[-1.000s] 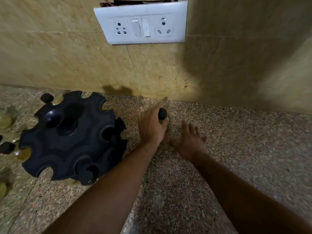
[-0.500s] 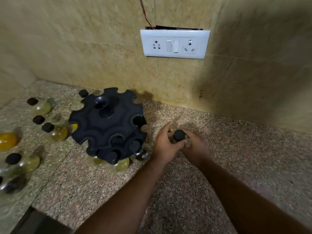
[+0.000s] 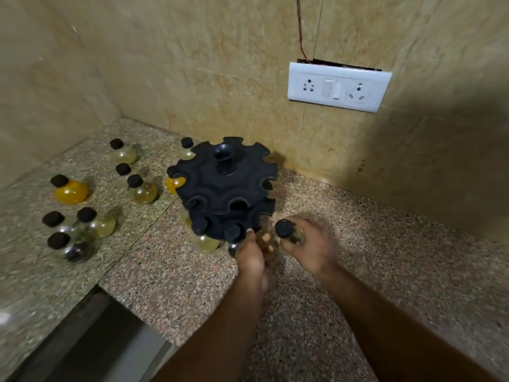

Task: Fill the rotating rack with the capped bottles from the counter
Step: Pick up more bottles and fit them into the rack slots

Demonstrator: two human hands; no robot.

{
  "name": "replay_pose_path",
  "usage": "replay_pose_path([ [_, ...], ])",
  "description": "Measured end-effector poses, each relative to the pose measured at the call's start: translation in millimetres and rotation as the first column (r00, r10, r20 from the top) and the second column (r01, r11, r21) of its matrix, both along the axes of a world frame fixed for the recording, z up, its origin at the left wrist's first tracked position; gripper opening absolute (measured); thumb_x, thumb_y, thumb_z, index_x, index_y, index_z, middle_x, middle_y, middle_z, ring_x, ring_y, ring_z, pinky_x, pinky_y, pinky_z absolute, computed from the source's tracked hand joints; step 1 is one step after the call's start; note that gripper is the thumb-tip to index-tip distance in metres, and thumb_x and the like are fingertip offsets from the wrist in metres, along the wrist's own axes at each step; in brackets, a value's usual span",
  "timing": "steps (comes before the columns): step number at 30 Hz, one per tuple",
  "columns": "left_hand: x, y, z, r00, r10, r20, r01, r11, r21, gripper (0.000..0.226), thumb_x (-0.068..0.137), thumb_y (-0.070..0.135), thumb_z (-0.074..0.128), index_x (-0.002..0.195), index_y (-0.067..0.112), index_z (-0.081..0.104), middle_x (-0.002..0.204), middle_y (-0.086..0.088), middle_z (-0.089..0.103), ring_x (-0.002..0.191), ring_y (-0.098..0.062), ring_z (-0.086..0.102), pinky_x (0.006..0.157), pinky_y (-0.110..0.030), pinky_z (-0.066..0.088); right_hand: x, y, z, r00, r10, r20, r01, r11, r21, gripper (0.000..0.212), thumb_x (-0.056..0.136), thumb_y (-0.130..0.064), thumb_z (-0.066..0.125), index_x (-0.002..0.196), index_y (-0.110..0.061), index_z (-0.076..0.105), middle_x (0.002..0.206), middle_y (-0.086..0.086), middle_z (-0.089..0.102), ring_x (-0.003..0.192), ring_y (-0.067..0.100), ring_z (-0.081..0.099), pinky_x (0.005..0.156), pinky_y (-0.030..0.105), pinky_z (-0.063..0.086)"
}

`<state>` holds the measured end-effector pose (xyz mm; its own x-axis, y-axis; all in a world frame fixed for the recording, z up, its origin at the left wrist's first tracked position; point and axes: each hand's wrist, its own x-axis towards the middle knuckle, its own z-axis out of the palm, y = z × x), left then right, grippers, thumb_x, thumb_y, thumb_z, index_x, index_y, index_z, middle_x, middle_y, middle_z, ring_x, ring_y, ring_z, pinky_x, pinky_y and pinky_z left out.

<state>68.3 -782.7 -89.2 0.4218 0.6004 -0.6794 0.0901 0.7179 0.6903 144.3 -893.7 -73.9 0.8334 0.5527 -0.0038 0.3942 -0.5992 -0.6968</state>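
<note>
**No legible text**

Nothing readable anywhere: no label on the capped bottles (image 3: 141,188), no brand on the black rotating rack (image 3: 225,186), no lettering on the white switch plate (image 3: 338,88). Bottle caps plain black, unmarked.

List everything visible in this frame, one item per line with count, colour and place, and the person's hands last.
rotating rack: one, black, two tiers, on the counter near the back wall.
bottles in the rack: at least three with black caps, lower tier, front and left; exact count unclear.
loose bottles: about nine, clear or yellow-orange with black caps, counter left of the rack.
held bottle: one, black cap, beside the rack's lower tier.
counter: one, speckled granite.
switch plate: one, white, on the beige wall.
left hand: at the rack's lower edge; grip blurred.
right hand: holding the bottle.
</note>
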Motion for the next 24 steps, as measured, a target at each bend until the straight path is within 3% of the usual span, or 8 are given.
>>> replay_pose_path([
  [3, -20, 15, 1, 0.997, 0.074, 0.018, -0.074, 0.997, -0.007, 0.034, 0.103, 0.039, 0.051, 0.112, 0.012, 0.067, 0.103, -0.009, 0.073, 0.077, -0.023, 0.065, 0.076, -0.036, 0.055, -16, 19, -4, 0.998, 0.062, -0.004, -0.062, 0.998, 0.027, 0.057, 0.077, -0.044, 0.079, 0.131, -0.036, 0.061, 0.129, -0.008, 0.064, 0.111, 0.018, 0.063, 0.087, 0.033, 0.052],
  [6, -40, 35, 3, 0.996, 0.089, 0.016, -0.089, 0.996, -0.013, 0.034, 0.102, 0.034, 0.055, 0.112, 0.005, 0.068, 0.097, -0.009, 0.075, 0.073, -0.023, 0.068, 0.059, -0.027, 0.052, -33, 37, -7, 0.997, 0.071, 0.034, -0.071, 0.997, 0.018, 0.056, 0.076, -0.047, 0.079, 0.129, -0.038, 0.062, 0.145, -0.009, 0.045, 0.119, 0.017, 0.058, 0.089, 0.033, 0.052],
  [9, -56, 53, 10, 0.998, -0.066, -0.001, 0.066, 0.997, -0.028, 0.034, 0.104, 0.038, 0.05, 0.098, 0.009, 0.067, 0.063, 0.001, 0.067, 0.05, -0.013, 0.059, 0.049, -0.024, 0.042, -46, 53, -8, 0.999, 0.03, 0.044, -0.031, 0.999, 0.022, 0.057, 0.077, -0.046, 0.081, 0.13, -0.038, 0.061, 0.16, -0.01, 0.023, 0.128, 0.018, 0.052, 0.092, 0.033, 0.052],
  [11, -62, 62, 14, 0.986, -0.161, -0.032, 0.16, 0.986, -0.043, 0.038, 0.103, 0.045, 0.048, 0.092, 0.015, 0.067, 0.058, 0.004, 0.06, 0.05, -0.012, 0.05, 0.05, -0.026, 0.036, -49, 61, -8, 0.999, 0.009, 0.05, -0.009, 1.0, -0.011, 0.056, 0.079, -0.047, 0.08, 0.13, -0.039, 0.059, 0.163, -0.009, 0.018, 0.13, 0.02, 0.051, 0.09, 0.033, 0.052],
  [16, -66, 75, 15, 0.956, -0.285, -0.074, 0.284, 0.958, -0.028, 0.044, 0.102, 0.051, 0.047, 0.078, 0.019, 0.067, 0.057, 0.006, 0.052, 0.052, -0.011, 0.043, 0.051, -0.027, 0.032, -34, 71, -10, 0.999, 0.044, 0.023, -0.044, 0.998, -0.037, 0.058, 0.079, -0.05, 0.08, 0.13, -0.037, 0.057, 0.162, -0.003, 0.021, 0.141, 0.024, 0.038, 0.099, 0.037, 0.047],
  [20, -64, 82, 13, 0.934, -0.337, -0.116, 0.341, 0.94, 0.017, 0.04, 0.103, 0.049, 0.047, 0.081, 0.018, 0.06, 0.055, 0.006, 0.048, 0.049, -0.012, 0.04, 0.048, -0.028, 0.03, -24, 75, -12, 0.993, 0.115, -0.024, -0.115, 0.993, 0.003, 0.056, 0.077, -0.046, 0.082, 0.125, -0.033, 0.055, 0.143, -0.003, 0.041, 0.125, 0.023, 0.05, 0.088, 0.038, 0.05],
  [24, -63, 86, 9, 0.921, -0.372, -0.119, 0.377, 0.926, 0.023, 0.039, 0.104, 0.047, 0.043, 0.083, 0.019, 0.059, 0.051, 0.008, 0.048, 0.048, -0.01, 0.039, 0.05, -0.029, 0.028, -19, 75, -14, 0.995, 0.088, -0.036, -0.087, 0.996, 0.008, 0.064, 0.071, -0.047, 0.086, 0.122, -0.034, 0.049, 0.133, -0.002, 0.046, 0.115, 0.024, 0.054, 0.084, 0.04, 0.051],
])
